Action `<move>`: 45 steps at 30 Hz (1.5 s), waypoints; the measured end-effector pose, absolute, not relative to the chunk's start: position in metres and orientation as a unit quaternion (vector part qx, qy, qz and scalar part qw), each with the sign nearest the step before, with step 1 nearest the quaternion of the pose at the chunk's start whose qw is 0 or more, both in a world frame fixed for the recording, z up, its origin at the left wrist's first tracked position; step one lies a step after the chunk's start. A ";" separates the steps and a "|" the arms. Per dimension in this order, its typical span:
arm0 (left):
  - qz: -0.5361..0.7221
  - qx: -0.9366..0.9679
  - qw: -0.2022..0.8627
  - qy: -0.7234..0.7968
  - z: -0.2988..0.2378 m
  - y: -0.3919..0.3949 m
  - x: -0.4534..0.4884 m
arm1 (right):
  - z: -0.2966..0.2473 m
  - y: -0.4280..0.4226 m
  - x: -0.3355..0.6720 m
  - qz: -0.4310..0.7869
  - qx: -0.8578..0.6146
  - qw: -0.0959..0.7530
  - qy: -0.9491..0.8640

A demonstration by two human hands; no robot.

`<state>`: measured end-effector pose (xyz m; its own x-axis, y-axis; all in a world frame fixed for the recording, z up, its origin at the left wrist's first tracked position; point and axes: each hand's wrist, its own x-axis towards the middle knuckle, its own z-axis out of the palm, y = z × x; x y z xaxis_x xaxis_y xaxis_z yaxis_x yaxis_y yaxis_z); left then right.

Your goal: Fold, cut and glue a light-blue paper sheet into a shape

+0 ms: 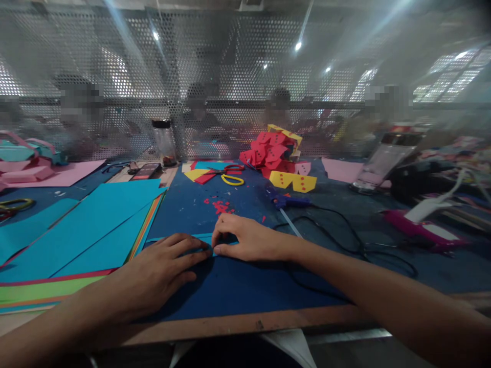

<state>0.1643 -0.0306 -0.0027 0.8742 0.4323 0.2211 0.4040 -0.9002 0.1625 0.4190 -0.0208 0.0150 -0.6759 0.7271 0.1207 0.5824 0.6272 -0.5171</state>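
Note:
My left hand (161,266) lies flat, fingers stretched out, on a small light-blue paper piece (199,239) on the dark blue table mat (245,286). My right hand (245,237) meets it from the right, fingers curled and pinching the edge of that same paper piece. Most of the piece is hidden under both hands. Red paper scraps (220,207) lie just beyond my fingers.
A stack of light-blue and coloured paper sheets (88,230) lies at left. A glue gun (287,202) with a black cord (345,240) sits right of centre. Scissors (230,176), folded red and yellow paper shapes (280,153), a phone (146,170) and a perforated screen (230,76) stand behind.

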 end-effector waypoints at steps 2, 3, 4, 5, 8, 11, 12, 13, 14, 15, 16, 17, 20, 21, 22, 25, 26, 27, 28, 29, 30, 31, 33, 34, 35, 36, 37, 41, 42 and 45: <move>0.124 0.968 0.052 0.214 -0.003 -0.030 0.164 | 0.015 -0.022 0.418 0.223 -0.376 0.158 -0.885; 0.122 0.968 0.051 0.213 -0.003 -0.030 0.164 | 0.014 -0.022 0.418 0.221 -0.379 0.158 -0.885; 0.120 0.969 0.050 0.212 -0.004 -0.030 0.165 | 0.014 -0.022 0.417 0.218 -0.383 0.158 -0.884; 0.117 0.969 0.049 0.213 -0.004 -0.030 0.165 | 0.013 -0.023 0.417 0.213 -0.386 0.158 -0.884; 0.115 0.970 0.038 0.211 -0.004 -0.030 0.165 | 0.012 -0.025 0.415 0.199 -0.396 0.162 -0.882; 0.113 0.971 0.025 0.210 -0.004 -0.031 0.166 | 0.010 -0.027 0.412 0.187 -0.408 0.163 -0.878; 0.112 0.971 0.024 0.210 -0.004 -0.030 0.166 | 0.010 -0.028 0.411 0.183 -0.414 0.163 -0.877; 0.109 0.971 0.024 0.211 -0.004 -0.030 0.166 | 0.010 -0.029 0.409 0.178 -0.419 0.161 -0.876; 0.107 0.971 0.026 0.212 -0.005 -0.030 0.165 | 0.011 -0.030 0.408 0.172 -0.425 0.160 -0.874; 0.106 0.971 0.029 0.213 -0.005 -0.030 0.165 | 0.011 -0.031 0.406 0.165 -0.431 0.159 -0.873; 0.105 0.971 0.032 0.213 -0.005 -0.029 0.165 | 0.011 -0.032 0.405 0.158 -0.437 0.158 -0.871; 0.105 0.971 0.034 0.212 -0.005 -0.029 0.165 | 0.010 -0.033 0.404 0.152 -0.442 0.159 -0.870; 0.110 0.972 0.031 0.206 -0.005 -0.028 0.165 | 0.009 -0.035 0.401 0.141 -0.449 0.162 -0.867; 0.109 0.972 0.029 0.204 -0.005 -0.027 0.165 | 0.009 -0.035 0.401 0.141 -0.448 0.162 -0.868; 0.109 0.973 0.027 0.201 -0.005 -0.027 0.165 | 0.008 -0.034 0.402 0.141 -0.447 0.161 -0.869; 0.104 0.976 0.024 0.191 -0.006 -0.026 0.164 | 0.008 -0.032 0.404 0.152 -0.439 0.155 -0.872; 0.104 0.976 0.025 0.189 -0.006 -0.026 0.163 | 0.009 -0.032 0.405 0.159 -0.435 0.152 -0.873; 0.105 0.976 0.026 0.188 -0.006 -0.026 0.163 | 0.009 -0.031 0.407 0.166 -0.430 0.147 -0.875; 0.107 0.976 0.028 0.187 -0.006 -0.026 0.162 | 0.010 -0.030 0.408 0.175 -0.426 0.142 -0.876; 0.109 0.976 0.030 0.188 -0.006 -0.026 0.162 | 0.012 -0.030 0.409 0.183 -0.422 0.136 -0.878; 0.112 0.975 0.032 0.188 -0.006 -0.026 0.161 | 0.013 -0.029 0.411 0.191 -0.417 0.130 -0.879; 0.115 0.974 0.033 0.190 -0.006 -0.025 0.161 | 0.015 -0.029 0.412 0.198 -0.411 0.124 -0.881; 0.118 0.974 0.039 0.191 -0.006 -0.025 0.161 | 0.018 -0.027 0.416 0.214 -0.399 0.111 -0.885; 0.120 0.973 0.044 0.191 -0.005 -0.025 0.160 | 0.020 -0.026 0.417 0.220 -0.391 0.105 -0.887; 0.123 0.973 0.049 0.191 -0.005 -0.024 0.160 | 0.021 -0.026 0.419 0.227 -0.383 0.101 -0.890; 0.127 0.972 0.055 0.190 -0.005 -0.024 0.160 | 0.022 -0.025 0.421 0.232 -0.375 0.097 -0.892; 0.129 0.972 0.061 0.188 -0.005 -0.023 0.159 | 0.022 -0.024 0.422 0.237 -0.366 0.093 -0.895; 0.134 0.969 0.084 0.188 -0.005 -0.020 0.157 | 0.023 -0.019 0.428 0.249 -0.336 0.085 -0.904; 0.133 0.969 0.088 0.187 -0.006 -0.019 0.157 | 0.023 -0.019 0.430 0.251 -0.330 0.084 -0.906; 0.126 0.968 0.096 0.193 -0.006 -0.018 0.155 | 0.025 -0.017 0.432 0.263 -0.307 0.079 -0.911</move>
<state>0.1554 -0.0181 -0.0057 0.8934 0.3985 0.2072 0.3499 -0.9068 0.2353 0.4317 -0.0171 0.0254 -0.7989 0.6012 -0.0182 0.5181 0.6725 -0.5284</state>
